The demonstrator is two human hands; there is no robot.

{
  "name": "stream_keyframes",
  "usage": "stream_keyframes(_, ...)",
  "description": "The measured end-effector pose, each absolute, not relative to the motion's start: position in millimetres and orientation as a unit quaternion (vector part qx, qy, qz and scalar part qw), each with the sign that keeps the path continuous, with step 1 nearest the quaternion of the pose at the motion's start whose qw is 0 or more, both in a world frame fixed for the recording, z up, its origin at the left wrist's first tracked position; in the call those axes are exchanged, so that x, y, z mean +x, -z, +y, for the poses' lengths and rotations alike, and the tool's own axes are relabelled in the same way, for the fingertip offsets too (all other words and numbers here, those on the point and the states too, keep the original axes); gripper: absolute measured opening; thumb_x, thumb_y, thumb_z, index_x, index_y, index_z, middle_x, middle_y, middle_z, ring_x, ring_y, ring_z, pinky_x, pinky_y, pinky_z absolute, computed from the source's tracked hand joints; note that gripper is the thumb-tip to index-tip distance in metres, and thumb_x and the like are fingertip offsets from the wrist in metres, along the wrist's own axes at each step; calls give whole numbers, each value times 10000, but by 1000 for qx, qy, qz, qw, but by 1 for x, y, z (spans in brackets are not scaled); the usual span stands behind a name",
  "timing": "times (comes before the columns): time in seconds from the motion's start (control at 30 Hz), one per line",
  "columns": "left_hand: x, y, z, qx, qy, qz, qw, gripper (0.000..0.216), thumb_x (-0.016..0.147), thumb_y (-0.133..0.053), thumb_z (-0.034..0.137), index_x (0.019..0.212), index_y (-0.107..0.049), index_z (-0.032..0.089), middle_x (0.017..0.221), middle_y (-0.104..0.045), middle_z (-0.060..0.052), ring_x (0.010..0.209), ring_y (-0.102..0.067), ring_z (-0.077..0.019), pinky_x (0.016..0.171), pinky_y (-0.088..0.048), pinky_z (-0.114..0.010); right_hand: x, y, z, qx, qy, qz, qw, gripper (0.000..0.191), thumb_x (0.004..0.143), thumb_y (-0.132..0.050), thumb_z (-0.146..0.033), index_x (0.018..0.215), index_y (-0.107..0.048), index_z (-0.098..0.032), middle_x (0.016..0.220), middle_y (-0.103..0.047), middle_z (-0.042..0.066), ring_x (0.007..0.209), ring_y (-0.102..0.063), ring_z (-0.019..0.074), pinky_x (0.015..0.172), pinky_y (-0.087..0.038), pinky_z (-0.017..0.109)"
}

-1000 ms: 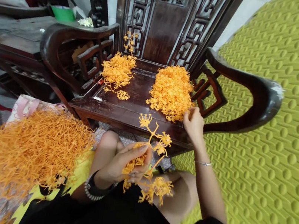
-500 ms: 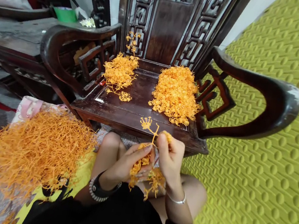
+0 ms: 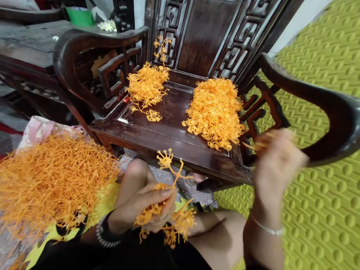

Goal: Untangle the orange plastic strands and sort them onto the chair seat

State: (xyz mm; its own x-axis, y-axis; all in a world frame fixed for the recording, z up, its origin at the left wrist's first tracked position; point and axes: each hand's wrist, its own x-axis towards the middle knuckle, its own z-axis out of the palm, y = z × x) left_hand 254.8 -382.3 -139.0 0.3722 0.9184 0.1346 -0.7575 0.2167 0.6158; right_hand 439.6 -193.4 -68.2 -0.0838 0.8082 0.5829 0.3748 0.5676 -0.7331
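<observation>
My left hand (image 3: 147,209) is closed around a bunch of orange branched plastic sprigs (image 3: 183,223) above my lap. One thin stem (image 3: 177,175) with a small star-like cluster at its tip sticks up from between thumb and fingers. My right hand (image 3: 280,163), smeared by motion, is raised beside the chair's right armrest. Its fingers are curled round a blurred orange sprig piece (image 3: 263,142). Just left of this hand, a dense heap of orange sprig clusters (image 3: 216,112) lies on the dark wooden seat (image 3: 170,129). A smaller heap (image 3: 147,84) lies on the seat's left side.
At my left, a large tangle of orange stems (image 3: 51,183) spills over a pale bag (image 3: 37,129). The carved armrests (image 3: 336,106) curve round both sides of the seat. A green container (image 3: 80,16) stands on the side table. Yellow studded matting (image 3: 328,247) lies at right.
My right hand has left the sprigs in my left hand and swung up and right with an orange piece. My left hand has dropped slightly left, still holding its bunch.
</observation>
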Motion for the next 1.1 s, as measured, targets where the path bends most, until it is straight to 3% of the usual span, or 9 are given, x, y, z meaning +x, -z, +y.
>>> stream_keyframes(0.1,256,135,-370,303,-546,84,777,334,958,-437,392,724,-501,162,459,-313,78,313,-208,-44,322,-259,-148,412,88,-144,-515,-53,-743,425,333,911,-433,-438,668,-452,-212,652,-490,46,731,-492,236,779,-361,441)
stream_keyframes(0.23,261,132,-360,252,-571,84,776,315,891,-563,432,752,-470,165,567,-345,61,400,-254,-41,375,-273,-140,400,116,-98,-565,-17,-773,286,256,806,-543,-425,847,-566,-173,987,-603,174,1043,-468,367,907,-311,562)
stream_keyframes(0.4,261,129,-354,159,-602,109,775,606,703,-618,717,861,-544,136,711,-452,-4,526,-373,-81,447,-333,-197,412,129,-84,-550,1,-770,323,228,806,-543,-348,945,-648,-200,1106,-608,142,1098,-450,343,940,-290,541)
stream_keyframes(0.53,260,129,-351,129,-625,173,750,339,788,-619,431,958,-573,141,771,-527,-29,627,-500,-126,554,-429,-235,411,133,-80,-561,19,-765,316,283,885,-436,-307,793,-657,-155,992,-639,176,1046,-473,349,923,-282,572)
stream_keyframes(0.67,262,134,-352,175,-647,242,701,257,786,-674,252,1014,-579,179,907,-597,-23,764,-583,-130,699,-481,-243,408,130,-87,-539,29,-765,351,281,901,-379,-253,922,-636,-140,1105,-599,201,1094,-455,356,941,-281,573)
stream_keyframes(0.8,269,138,-348,204,-704,332,594,181,778,-720,251,839,-570,169,772,-554,20,662,-528,-79,613,-435,-181,407,113,-143,-373,-106,-767,511,284,935,-427,-413,958,-572,-169,1014,-594,161,948,-511,279,887,-367,483)
stream_keyframes(0.87,274,137,-345,194,-730,381,534,229,749,-750,269,764,-551,155,716,-545,27,635,-508,-69,602,-420,-170,405,106,-186,-288,-173,-815,471,420,968,-294,-520,891,-560,-204,819,-607,77,764,-554,213,743,-449,388)
stream_keyframes(0.93,279,136,-344,190,-739,405,504,273,724,-770,303,739,-544,150,691,-562,24,634,-515,-74,621,-427,-175,402,102,-227,-225,-206,-860,410,435,894,-432,-617,905,-575,-206,806,-619,48,720,-572,190,670,-464,337)
stream_keyframes(1.1,279,145,-353,254,-725,429,475,240,847,-644,405,801,-602,174,708,-560,18,646,-508,-93,640,-429,-198,386,107,-273,-254,-266,-815,448,361,1001,-395,-323,664,-441,-200,594,-444,-27,517,-424,100,522,-347,265)
